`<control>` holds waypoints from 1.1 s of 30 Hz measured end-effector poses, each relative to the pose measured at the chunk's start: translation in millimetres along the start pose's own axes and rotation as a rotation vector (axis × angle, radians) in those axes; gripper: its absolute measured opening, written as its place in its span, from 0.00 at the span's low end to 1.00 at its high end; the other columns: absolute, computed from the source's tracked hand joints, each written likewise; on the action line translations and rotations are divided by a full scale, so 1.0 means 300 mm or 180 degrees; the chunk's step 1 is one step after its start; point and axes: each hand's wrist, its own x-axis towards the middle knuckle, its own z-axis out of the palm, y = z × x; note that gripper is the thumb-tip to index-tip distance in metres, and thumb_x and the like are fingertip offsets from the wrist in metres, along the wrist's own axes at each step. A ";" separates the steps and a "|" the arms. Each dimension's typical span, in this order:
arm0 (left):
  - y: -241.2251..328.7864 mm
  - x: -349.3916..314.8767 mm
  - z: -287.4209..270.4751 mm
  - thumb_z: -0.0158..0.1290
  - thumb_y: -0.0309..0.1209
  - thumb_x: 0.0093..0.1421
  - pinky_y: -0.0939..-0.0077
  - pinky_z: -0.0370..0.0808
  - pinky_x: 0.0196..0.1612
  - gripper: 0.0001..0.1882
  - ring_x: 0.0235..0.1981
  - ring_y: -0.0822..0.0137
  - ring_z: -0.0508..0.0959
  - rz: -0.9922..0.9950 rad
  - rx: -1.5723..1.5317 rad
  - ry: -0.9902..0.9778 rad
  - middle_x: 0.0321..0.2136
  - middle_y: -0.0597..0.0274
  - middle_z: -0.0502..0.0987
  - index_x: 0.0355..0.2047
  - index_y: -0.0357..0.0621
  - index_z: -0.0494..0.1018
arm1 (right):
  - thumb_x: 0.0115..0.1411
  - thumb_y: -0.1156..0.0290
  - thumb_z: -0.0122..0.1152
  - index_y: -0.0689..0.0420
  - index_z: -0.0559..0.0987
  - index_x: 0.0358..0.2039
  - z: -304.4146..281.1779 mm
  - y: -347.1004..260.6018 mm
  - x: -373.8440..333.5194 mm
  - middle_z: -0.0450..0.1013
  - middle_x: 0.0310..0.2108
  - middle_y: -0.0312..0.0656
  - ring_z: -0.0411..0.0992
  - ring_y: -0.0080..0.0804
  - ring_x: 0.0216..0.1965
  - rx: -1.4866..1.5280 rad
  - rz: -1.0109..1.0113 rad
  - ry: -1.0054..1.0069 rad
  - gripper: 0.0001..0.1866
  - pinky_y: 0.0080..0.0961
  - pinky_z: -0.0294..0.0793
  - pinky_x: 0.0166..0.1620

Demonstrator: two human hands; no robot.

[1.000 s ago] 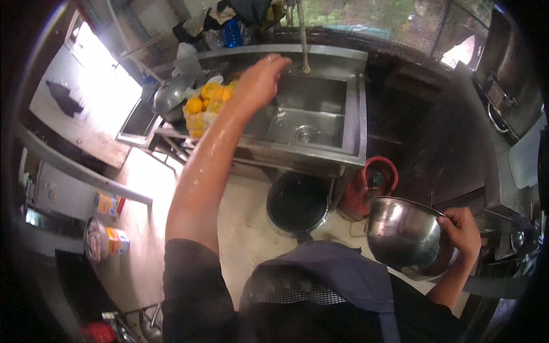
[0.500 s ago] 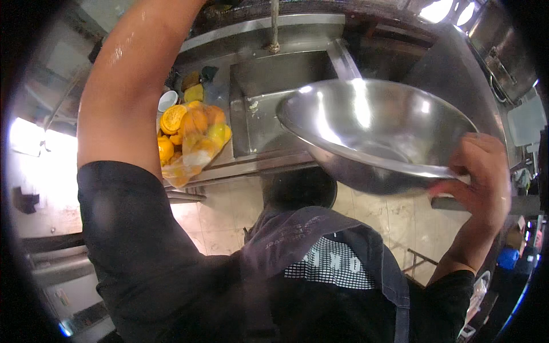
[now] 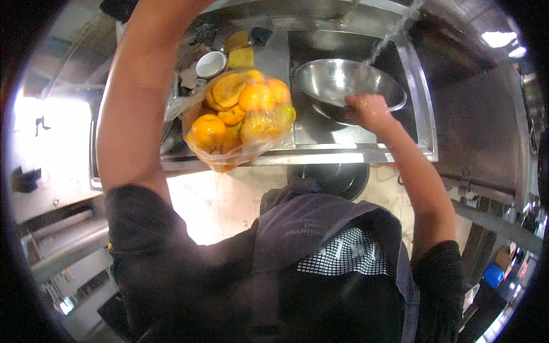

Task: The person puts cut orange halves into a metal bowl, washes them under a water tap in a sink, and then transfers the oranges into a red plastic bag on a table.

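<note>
A large shiny steel bowl point(image 3: 326, 80) is tilted inside the sink point(image 3: 306, 134). My right hand point(image 3: 373, 111) is closed on its near rim, the fingers over the edge. A stream of water point(image 3: 394, 31) falls from the upper right into the bowl. My left arm stretches up past the top edge of the picture, so the left hand cannot be seen. Beside that arm, on the sink's left drainboard, a clear plastic bag point(image 3: 269, 134) bulges with orange and yellow fruit pieces point(image 3: 257, 98), some of them cut halves.
Behind the bag are a small white bowl point(image 3: 211, 64), a yellow sponge point(image 3: 241, 58) and a dark scrubbing pad point(image 3: 261, 36). The sink's metal front edge point(image 3: 343, 155) runs before me. A black round tub point(image 3: 343, 178) stands below it on the tiled floor.
My right hand has brought the bowl from the right, outside the sink, into it. Water now runs into the bowl. The view has shifted, and the left arm remains raised.
</note>
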 end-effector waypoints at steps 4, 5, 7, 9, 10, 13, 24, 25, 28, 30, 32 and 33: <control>-0.163 -0.451 0.089 0.51 0.33 0.52 0.75 0.69 0.34 0.10 0.29 0.70 0.72 -0.2243 -0.0113 0.0244 0.26 0.62 0.74 0.32 0.40 0.73 | 0.44 0.67 0.58 0.52 0.73 0.31 0.254 0.006 0.066 0.72 0.25 0.46 0.72 0.43 0.30 -0.0149 -0.0151 -0.0113 0.11 0.38 0.70 0.32; -0.140 -0.530 0.141 0.52 0.36 0.52 0.77 0.69 0.33 0.12 0.27 0.73 0.71 -0.2420 -0.0251 0.0259 0.23 0.63 0.74 0.29 0.39 0.74 | 0.44 0.67 0.57 0.52 0.73 0.31 0.285 0.006 0.056 0.72 0.26 0.45 0.72 0.43 0.31 -0.0174 -0.0123 -0.0237 0.11 0.37 0.70 0.32; -0.110 -0.635 0.234 0.52 0.33 0.48 0.69 0.71 0.34 0.12 0.28 0.56 0.75 -0.2464 -0.0049 -0.0478 0.26 0.50 0.75 0.31 0.38 0.73 | 0.47 0.65 0.56 0.54 0.71 0.28 0.366 0.039 0.048 0.71 0.25 0.47 0.71 0.47 0.31 -0.0027 -0.0155 -0.0473 0.09 0.38 0.69 0.34; -0.073 -0.733 0.348 0.57 0.32 0.44 0.70 0.67 0.45 0.22 0.40 0.56 0.72 -0.2622 0.0285 -0.0728 0.38 0.50 0.72 0.40 0.39 0.69 | 0.44 0.64 0.60 0.55 0.71 0.29 0.370 0.023 0.065 0.71 0.26 0.49 0.71 0.47 0.32 0.0420 -0.0288 -0.0856 0.13 0.37 0.69 0.34; -0.076 -0.764 0.385 0.57 0.32 0.43 0.69 0.67 0.45 0.22 0.40 0.54 0.71 -0.2560 0.0303 -0.0642 0.39 0.49 0.72 0.40 0.39 0.69 | 0.43 0.63 0.61 0.56 0.71 0.29 0.365 0.030 0.080 0.71 0.26 0.49 0.70 0.46 0.32 0.0626 -0.0326 -0.1041 0.15 0.37 0.69 0.35; -0.096 -0.797 0.412 0.57 0.32 0.45 0.71 0.67 0.44 0.21 0.39 0.55 0.73 -0.2458 0.0013 -0.0299 0.38 0.50 0.72 0.41 0.39 0.68 | 0.42 0.63 0.65 0.58 0.72 0.33 0.325 0.043 0.153 0.71 0.28 0.42 0.70 0.36 0.34 0.1536 -0.0249 -0.0909 0.19 0.31 0.68 0.37; 0.032 -0.415 0.532 0.43 0.33 0.59 0.81 0.71 0.16 0.16 0.21 0.67 0.75 -0.3217 -0.3740 0.1859 0.31 0.57 0.72 0.46 0.42 0.59 | 0.55 0.66 0.55 0.54 0.65 0.47 -0.184 -0.336 0.078 0.64 0.42 0.34 0.63 0.23 0.44 0.5645 -0.0390 0.0562 0.20 0.21 0.69 0.41; 0.046 -0.364 0.570 0.43 0.33 0.59 0.81 0.71 0.16 0.16 0.22 0.67 0.75 -0.3097 -0.3762 0.1683 0.31 0.57 0.72 0.46 0.42 0.59 | 0.55 0.65 0.54 0.54 0.65 0.48 -0.200 -0.329 0.064 0.64 0.43 0.34 0.63 0.23 0.44 0.5858 -0.0275 0.0565 0.20 0.21 0.69 0.41; 0.120 -0.217 0.656 0.43 0.34 0.59 0.82 0.69 0.17 0.16 0.21 0.69 0.73 -0.2976 -0.3472 0.0996 0.29 0.59 0.71 0.46 0.42 0.58 | 0.57 0.67 0.50 0.58 0.63 0.49 -0.218 -0.253 -0.003 0.66 0.41 0.40 0.67 0.26 0.40 0.6304 -0.0028 0.0670 0.20 0.23 0.72 0.38; 0.130 -0.158 0.703 0.43 0.34 0.59 0.84 0.67 0.16 0.16 0.17 0.73 0.70 -0.2982 -0.2896 0.0787 0.26 0.61 0.70 0.45 0.41 0.59 | 0.59 0.68 0.47 0.59 0.63 0.49 -0.195 -0.199 -0.034 0.67 0.41 0.41 0.69 0.26 0.39 0.6178 0.0025 0.0871 0.18 0.23 0.73 0.38; 0.108 -0.141 0.736 0.43 0.34 0.59 0.84 0.65 0.16 0.14 0.15 0.76 0.67 -0.2870 -0.2709 0.0684 0.24 0.63 0.69 0.42 0.40 0.62 | 0.58 0.71 0.45 0.60 0.63 0.49 -0.165 -0.158 -0.060 0.69 0.40 0.41 0.71 0.27 0.37 0.6349 0.0415 0.1019 0.17 0.23 0.73 0.37; 0.101 -0.129 0.746 0.43 0.34 0.59 0.85 0.65 0.16 0.14 0.15 0.77 0.67 -0.2758 -0.2924 0.0573 0.24 0.63 0.69 0.41 0.39 0.63 | 0.58 0.74 0.44 0.61 0.63 0.49 -0.154 -0.141 -0.078 0.68 0.40 0.41 0.71 0.27 0.37 0.6441 0.0497 0.1068 0.17 0.22 0.74 0.37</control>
